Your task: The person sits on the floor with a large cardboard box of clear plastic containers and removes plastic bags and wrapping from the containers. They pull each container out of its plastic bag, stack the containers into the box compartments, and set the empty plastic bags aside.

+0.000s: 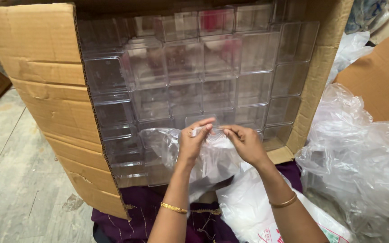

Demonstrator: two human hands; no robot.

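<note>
At the centre of the frame the left hand (193,140) and right hand (245,143) meet over a clear plastic bag (212,157), each pinching its top edge between thumb and fingertips, fingers drawn narrow, as if parting or closing the mouth of the bag. The bag hangs just in front of a large cardboard carton (46,58) that fills the upper half of the frame, lying on its side with its opening toward the person. Inside, clear boxes (190,72) are stacked in neat rows almost to the walls; they seem to stand bare, though their clearness makes that hard to tell. Whether the bag in hand holds a box cannot be told; it looks mostly limp. At the right, a loose heap of crumpled bags (361,157) lies beside a second carton (383,85), and a white sack (248,207) rests on the lap at the bottom. Judging from the full carton and the heap, much of the handling looks done, with this bag in work.
</note>
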